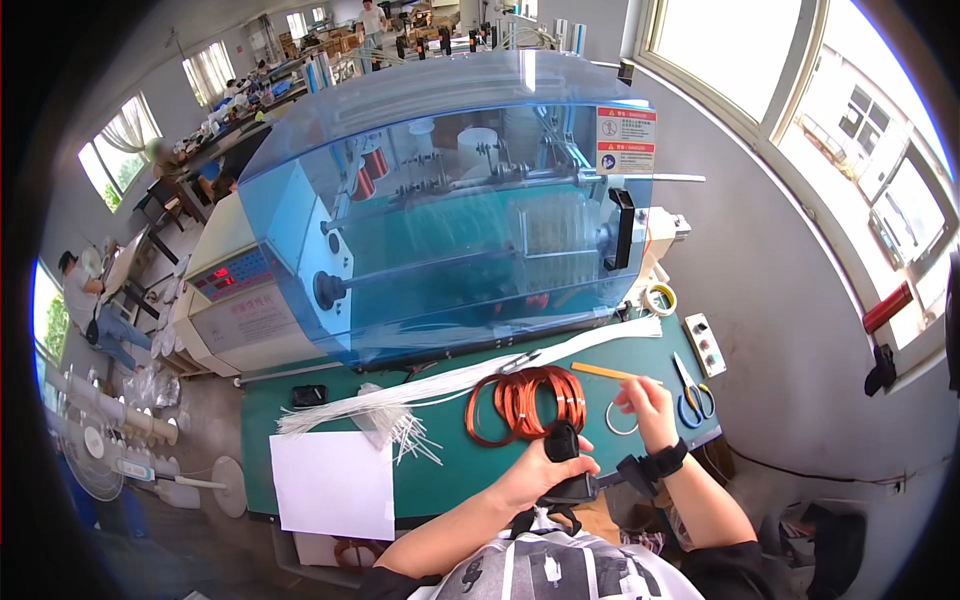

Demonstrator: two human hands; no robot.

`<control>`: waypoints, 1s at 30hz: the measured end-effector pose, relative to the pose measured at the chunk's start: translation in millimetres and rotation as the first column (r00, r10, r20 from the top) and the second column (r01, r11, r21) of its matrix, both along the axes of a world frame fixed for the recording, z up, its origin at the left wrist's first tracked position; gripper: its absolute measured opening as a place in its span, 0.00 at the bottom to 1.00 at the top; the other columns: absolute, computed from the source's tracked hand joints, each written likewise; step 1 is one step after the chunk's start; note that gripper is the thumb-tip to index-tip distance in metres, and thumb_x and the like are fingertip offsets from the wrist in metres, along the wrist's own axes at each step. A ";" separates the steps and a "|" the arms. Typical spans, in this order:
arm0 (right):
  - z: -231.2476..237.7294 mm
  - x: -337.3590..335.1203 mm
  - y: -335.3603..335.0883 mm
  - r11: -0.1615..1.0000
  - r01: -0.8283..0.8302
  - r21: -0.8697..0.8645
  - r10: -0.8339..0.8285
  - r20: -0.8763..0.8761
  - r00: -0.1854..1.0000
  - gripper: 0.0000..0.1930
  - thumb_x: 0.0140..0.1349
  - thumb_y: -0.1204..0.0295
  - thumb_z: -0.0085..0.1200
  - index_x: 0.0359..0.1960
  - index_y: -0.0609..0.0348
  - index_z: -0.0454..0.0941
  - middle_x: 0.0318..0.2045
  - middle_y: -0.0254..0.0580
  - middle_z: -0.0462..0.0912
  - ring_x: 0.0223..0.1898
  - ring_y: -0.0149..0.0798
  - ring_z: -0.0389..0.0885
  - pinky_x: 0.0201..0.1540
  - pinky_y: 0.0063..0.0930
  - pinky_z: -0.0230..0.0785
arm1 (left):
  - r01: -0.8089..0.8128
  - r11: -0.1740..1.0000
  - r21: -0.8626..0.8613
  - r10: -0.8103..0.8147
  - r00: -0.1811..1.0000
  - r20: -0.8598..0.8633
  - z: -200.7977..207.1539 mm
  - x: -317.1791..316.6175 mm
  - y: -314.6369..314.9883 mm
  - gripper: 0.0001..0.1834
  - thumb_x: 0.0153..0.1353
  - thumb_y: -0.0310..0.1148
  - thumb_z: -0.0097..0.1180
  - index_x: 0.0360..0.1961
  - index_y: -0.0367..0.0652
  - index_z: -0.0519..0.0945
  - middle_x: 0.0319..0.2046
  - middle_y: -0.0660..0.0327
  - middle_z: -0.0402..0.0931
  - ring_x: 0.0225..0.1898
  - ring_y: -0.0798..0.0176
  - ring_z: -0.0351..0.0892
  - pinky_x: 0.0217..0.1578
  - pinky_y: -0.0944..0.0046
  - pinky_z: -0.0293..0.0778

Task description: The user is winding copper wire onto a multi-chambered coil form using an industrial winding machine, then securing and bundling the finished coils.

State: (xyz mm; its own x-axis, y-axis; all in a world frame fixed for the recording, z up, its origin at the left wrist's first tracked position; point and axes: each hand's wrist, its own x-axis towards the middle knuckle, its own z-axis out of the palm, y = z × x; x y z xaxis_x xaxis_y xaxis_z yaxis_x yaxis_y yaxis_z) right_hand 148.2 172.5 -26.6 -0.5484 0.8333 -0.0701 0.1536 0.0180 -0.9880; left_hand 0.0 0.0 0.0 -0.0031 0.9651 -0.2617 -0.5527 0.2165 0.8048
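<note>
We see a green-topped bench [440, 472] with many loose things on it, and in our judgement the crowding is the main source of possible trouble. Our left hand [537, 473] is at the front edge of the bench, with its fingers clamped on a dark black object [562, 438], whose exact kind we cannot tell. If the grip becomes loose there, this object could fall over the front edge. Just beyond it, toward the middle of the bench, the round coils of copper-coloured wire [530, 403] lie partly over each other; if the black object or a sleeve catches one turn, the coils could be pulled and tangled. Our right hand [648, 405] is above the right part of the bench, with its fingers bent and close together; we cannot tell if they pinch something. Near these fingertips we see a thin white ring [622, 419], and we cannot tell if it lies on the bench or hangs from them, so a careless sweep could lose it. The black wrist band [664, 461] on our right arm carries a bulky part, which could hook on the wire. The scissors with blue and yellow handles [692, 392] lie near the right edge, and an outward swing of the right hand could push them off. The long bundle of thin white tubes [480, 375] runs behind the coils, so pulling one could disturb the other.
</note>
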 end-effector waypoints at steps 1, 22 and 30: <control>-11.4 24.8 17.3 0.997 -0.047 0.066 0.035 0.171 0.985 0.12 0.64 0.67 0.49 0.39 0.62 0.77 0.28 0.39 0.83 0.29 0.32 0.79 0.35 0.26 0.72 | -0.039 0.999 0.013 0.038 0.998 0.047 5.8 4.9 14.6 0.14 0.57 0.30 0.61 0.43 0.38 0.73 0.34 0.56 0.79 0.39 0.64 0.78 0.43 0.64 0.73; -161.7 179.6 236.1 0.839 -0.236 0.490 -0.316 0.792 0.523 0.39 0.49 0.67 0.57 0.63 0.68 0.55 0.66 0.53 0.53 0.67 0.52 0.52 0.63 0.51 0.48 | -0.640 0.696 0.326 0.704 0.517 -0.487 13.8 27.3 255.4 0.45 0.54 0.22 0.56 0.69 0.37 0.44 0.46 0.52 0.75 0.40 0.73 0.75 0.50 0.69 0.66; -154.4 185.3 231.2 0.798 -0.215 0.563 -0.367 0.736 0.568 0.31 0.50 0.69 0.54 0.58 0.69 0.63 0.60 0.54 0.65 0.63 0.53 0.59 0.63 0.49 0.49 | -0.651 0.686 0.325 0.709 0.500 -0.497 9.0 24.6 254.1 0.45 0.53 0.23 0.58 0.68 0.35 0.45 0.48 0.47 0.75 0.52 0.65 0.72 0.56 0.62 0.61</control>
